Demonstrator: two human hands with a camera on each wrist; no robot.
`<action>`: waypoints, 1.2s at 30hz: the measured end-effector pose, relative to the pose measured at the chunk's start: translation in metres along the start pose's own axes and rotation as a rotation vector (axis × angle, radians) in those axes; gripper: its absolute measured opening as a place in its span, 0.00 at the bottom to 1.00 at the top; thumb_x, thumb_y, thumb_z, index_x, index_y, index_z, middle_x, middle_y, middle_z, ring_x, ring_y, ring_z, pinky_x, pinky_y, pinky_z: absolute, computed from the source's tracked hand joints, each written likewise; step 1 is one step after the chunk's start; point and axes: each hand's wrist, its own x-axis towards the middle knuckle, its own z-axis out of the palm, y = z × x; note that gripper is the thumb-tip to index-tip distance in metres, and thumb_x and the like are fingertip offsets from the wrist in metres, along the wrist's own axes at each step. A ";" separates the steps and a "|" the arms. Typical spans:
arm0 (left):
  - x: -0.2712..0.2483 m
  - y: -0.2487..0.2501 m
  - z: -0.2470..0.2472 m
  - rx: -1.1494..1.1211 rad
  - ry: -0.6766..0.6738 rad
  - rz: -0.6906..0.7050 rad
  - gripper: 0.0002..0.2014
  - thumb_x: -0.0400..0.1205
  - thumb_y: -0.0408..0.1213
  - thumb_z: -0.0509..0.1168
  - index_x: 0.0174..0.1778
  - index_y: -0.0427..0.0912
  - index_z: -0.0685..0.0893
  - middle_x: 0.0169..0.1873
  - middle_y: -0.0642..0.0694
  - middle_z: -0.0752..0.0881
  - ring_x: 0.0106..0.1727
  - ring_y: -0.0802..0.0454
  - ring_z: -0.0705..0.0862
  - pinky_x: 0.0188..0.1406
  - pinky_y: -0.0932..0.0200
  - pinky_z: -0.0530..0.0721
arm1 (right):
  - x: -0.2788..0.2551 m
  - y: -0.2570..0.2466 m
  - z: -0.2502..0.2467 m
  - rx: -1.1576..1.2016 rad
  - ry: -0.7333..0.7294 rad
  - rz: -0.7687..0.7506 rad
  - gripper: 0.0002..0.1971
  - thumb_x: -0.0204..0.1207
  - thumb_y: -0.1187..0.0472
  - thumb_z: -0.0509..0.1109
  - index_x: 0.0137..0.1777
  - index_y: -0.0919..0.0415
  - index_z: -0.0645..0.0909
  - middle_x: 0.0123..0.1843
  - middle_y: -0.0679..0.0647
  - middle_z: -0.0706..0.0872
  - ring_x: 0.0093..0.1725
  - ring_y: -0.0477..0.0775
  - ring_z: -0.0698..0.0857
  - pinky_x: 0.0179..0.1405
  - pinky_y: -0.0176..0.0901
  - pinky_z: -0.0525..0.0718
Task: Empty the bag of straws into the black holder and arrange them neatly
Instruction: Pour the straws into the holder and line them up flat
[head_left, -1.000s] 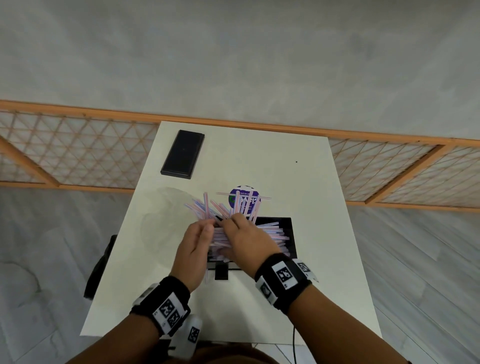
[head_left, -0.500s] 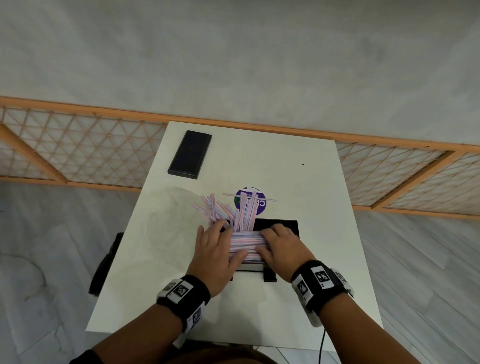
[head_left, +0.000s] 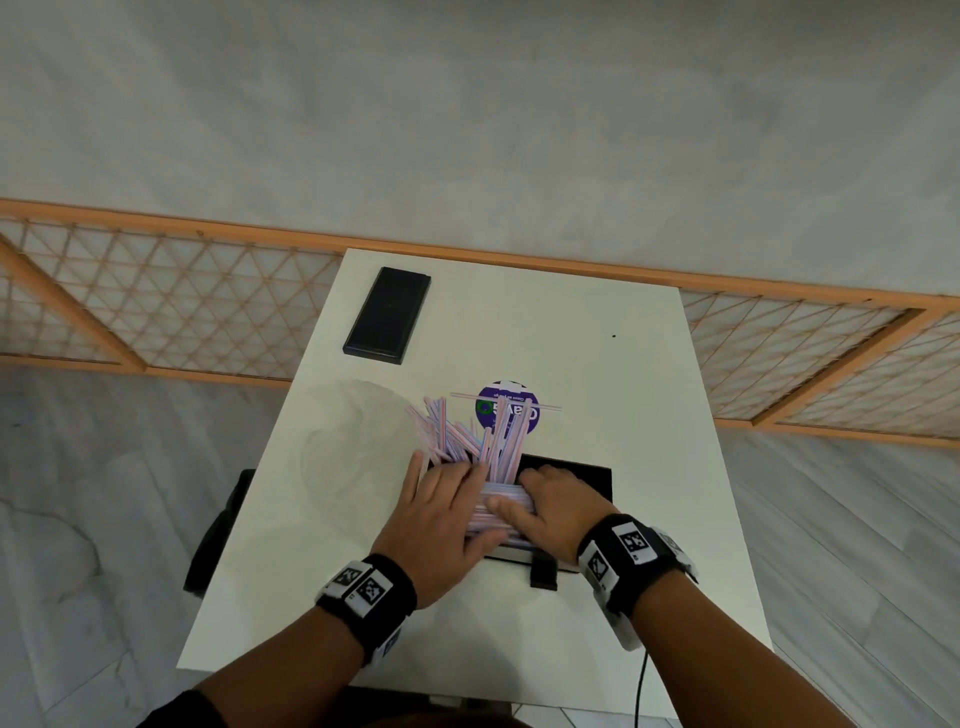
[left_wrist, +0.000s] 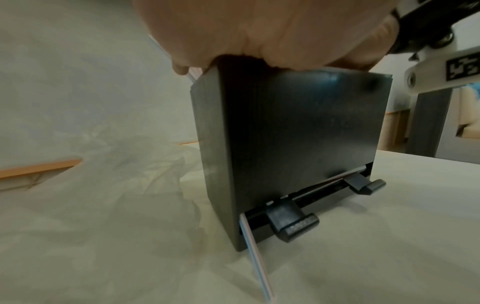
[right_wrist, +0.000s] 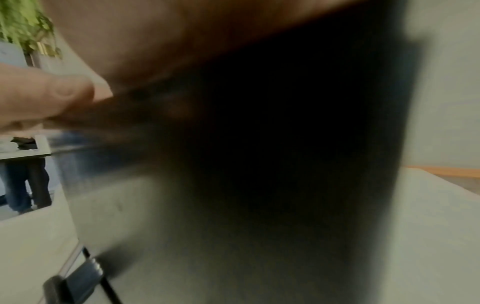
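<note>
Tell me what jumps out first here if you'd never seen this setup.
The jumble of pink and blue striped straws fanning up and leftward from the black box-shaped holder at the middle of the white table. Both hands, left and right, press flat on the straws lying across its top. In the left wrist view, one stray straw pokes out of the bottom slot.

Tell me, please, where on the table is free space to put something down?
Free: the far right of the table, beyond the black holder; the near edge before both hands. Crowded: the middle, with straws, the clear bag and the purple label.
</note>
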 end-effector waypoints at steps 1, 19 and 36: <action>-0.002 0.000 -0.001 0.005 0.006 -0.010 0.40 0.86 0.69 0.52 0.82 0.39 0.73 0.73 0.43 0.78 0.74 0.43 0.77 0.84 0.29 0.58 | -0.003 0.000 -0.004 0.009 0.023 -0.014 0.36 0.76 0.20 0.45 0.56 0.49 0.78 0.50 0.49 0.81 0.54 0.53 0.80 0.59 0.49 0.80; -0.017 0.004 0.012 0.045 -0.016 0.208 0.22 0.90 0.56 0.57 0.77 0.53 0.78 0.78 0.40 0.78 0.78 0.38 0.77 0.77 0.32 0.74 | 0.072 0.103 -0.101 -0.117 0.014 0.163 0.15 0.86 0.49 0.65 0.67 0.54 0.82 0.60 0.53 0.89 0.58 0.56 0.85 0.59 0.47 0.81; -0.041 -0.012 0.005 -0.101 -0.082 0.141 0.23 0.91 0.54 0.58 0.82 0.55 0.75 0.82 0.42 0.74 0.84 0.41 0.71 0.79 0.33 0.72 | 0.211 0.106 -0.004 -0.301 -0.044 0.119 0.16 0.87 0.52 0.59 0.69 0.59 0.76 0.64 0.58 0.76 0.61 0.62 0.81 0.57 0.55 0.82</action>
